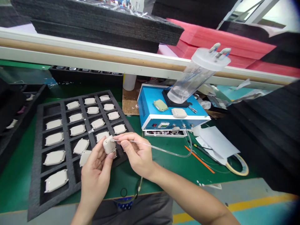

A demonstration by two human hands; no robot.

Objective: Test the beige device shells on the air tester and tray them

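Observation:
My left hand point(98, 168) grips a small cream watch case point(109, 145), held up above the foam tray point(35, 175). In my right hand point(138, 154) the end of a clear thin tube point(161, 149) is pinched, its tip against the upper side of the case. Whether the tip enters a hole there cannot be made out. The tube runs back to the front of a blue machine point(150, 100). Several more cream cases, like this one point(56, 180), lie in the tray's compartments. My left hand hides part of the tray.
On the machine stand a clear cylinder point(193, 76), a greenish case point(160, 105) and a cream case point(179, 112). To the right lie an orange stick point(200, 160), white paper point(215, 140) and a tape roll point(245, 165). A shelf beam point(93, 61) crosses behind.

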